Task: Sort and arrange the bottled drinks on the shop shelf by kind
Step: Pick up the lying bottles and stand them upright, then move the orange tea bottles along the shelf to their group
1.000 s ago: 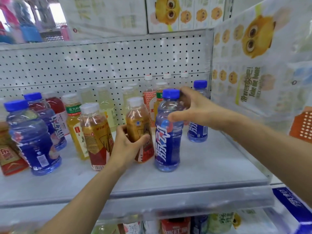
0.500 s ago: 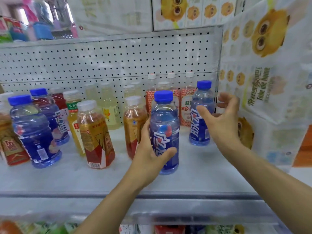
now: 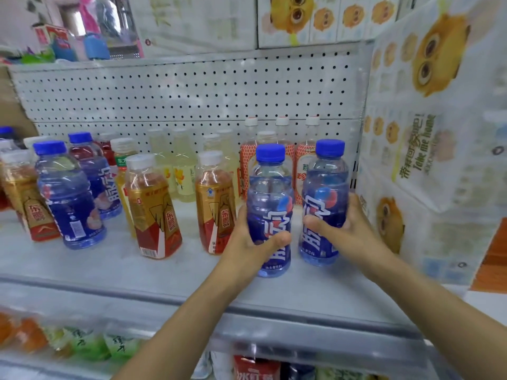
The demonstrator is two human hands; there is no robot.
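Left hand [image 3: 252, 242] wrapped round the lower body of a blue-capped bottle [image 3: 270, 193], thumb across the label. Right hand [image 3: 348, 229] grips a second blue-capped bottle [image 3: 325, 182] the same way. Both bottles upright at the right end of the shelf [image 3: 137, 275], side by side with a narrow gap. Amber bottle [image 3: 215, 204] mid-shelf, just beside the left hand. More blue bottles [image 3: 68, 198] toward the shelf's left end, well apart from the held pair
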